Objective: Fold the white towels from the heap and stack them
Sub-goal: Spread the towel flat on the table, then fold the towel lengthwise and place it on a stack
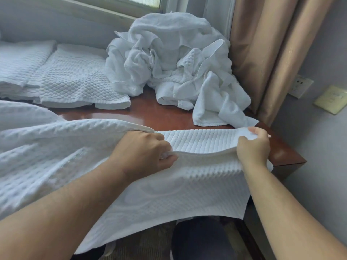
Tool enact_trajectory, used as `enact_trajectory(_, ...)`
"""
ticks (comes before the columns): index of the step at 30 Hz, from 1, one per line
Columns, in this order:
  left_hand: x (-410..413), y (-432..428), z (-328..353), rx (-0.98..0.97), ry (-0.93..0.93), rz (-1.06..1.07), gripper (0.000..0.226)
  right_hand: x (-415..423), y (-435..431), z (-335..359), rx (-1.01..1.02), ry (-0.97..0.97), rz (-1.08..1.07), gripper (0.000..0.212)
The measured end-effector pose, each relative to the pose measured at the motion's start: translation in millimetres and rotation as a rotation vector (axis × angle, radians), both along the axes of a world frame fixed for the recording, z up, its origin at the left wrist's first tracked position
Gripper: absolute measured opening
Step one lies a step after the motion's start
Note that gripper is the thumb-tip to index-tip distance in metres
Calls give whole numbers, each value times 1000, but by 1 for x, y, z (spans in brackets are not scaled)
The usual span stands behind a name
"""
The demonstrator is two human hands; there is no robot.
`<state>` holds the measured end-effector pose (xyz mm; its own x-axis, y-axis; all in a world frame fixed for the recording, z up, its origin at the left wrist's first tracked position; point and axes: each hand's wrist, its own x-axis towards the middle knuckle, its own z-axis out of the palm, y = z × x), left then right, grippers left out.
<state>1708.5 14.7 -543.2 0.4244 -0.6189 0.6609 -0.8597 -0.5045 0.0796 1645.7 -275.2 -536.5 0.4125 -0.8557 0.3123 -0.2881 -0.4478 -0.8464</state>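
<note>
A white waffle-textured towel (178, 188) is stretched across the near edge of the brown table (165, 113) and hangs down over its front. My left hand (144, 152) grips its upper edge near the middle. My right hand (253, 145) pinches the same edge at its right corner. A heap of crumpled white towels (169, 57) sits at the back of the table by the window. Folded white towels (75, 79) lie in a low stack at the back left, with another folded stack (20, 64) beside it.
A beige curtain (272, 44) hangs right of the heap. Wall sockets (300, 86) sit on the grey wall at right. The table's right corner (293, 160) is close to my right hand. Dark trousers (202, 239) show below the towel.
</note>
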Motion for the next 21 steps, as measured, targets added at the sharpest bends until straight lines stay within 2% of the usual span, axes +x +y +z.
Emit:
enact_trajectory(2, 0, 0, 1, 2, -14, -34, 34, -1, 2, 1, 79, -97, -52, 52)
enact_trajectory(4, 0, 0, 1, 9, -24, -47, 34, 1, 11, 3, 58, -96, -63, 56)
enact_trajectory(5, 0, 0, 1, 15, -27, -45, 34, 1, 17, 5, -35, -30, -84, 56)
enact_trajectory(7, 0, 0, 2, 26, -28, -40, 34, 0, 30, 6, -353, 129, -142, 49)
enact_trajectory(9, 0, 0, 2, 27, -38, -35, 35, 1, 41, 10, -601, 53, -74, 38)
enact_trajectory(10, 0, 0, 3, 30, -44, -30, 35, 2, 48, 16, -595, 10, 41, 29)
enact_trajectory(11, 0, 0, 3, 36, -45, -29, 36, 5, 54, 22, -505, 21, 176, 21)
enact_trajectory(14, 0, 1, 2, 68, -22, -12, 35, 14, 68, 23, -219, 407, 515, 28)
enact_trajectory(16, -3, 4, 3, 97, 16, 24, 30, 15, 71, 9, -281, 594, 593, 23)
enact_trajectory(18, -8, 10, 4, 108, 37, 64, 16, 15, 71, -2, -425, 657, 575, 41)
enact_trajectory(19, -9, 15, 4, 99, 45, 98, 19, 16, 72, -3, -440, 649, 571, 46)
enact_trajectory(21, -8, 28, 5, 93, 74, 224, 52, 15, 74, -2, -439, 642, 577, 56)
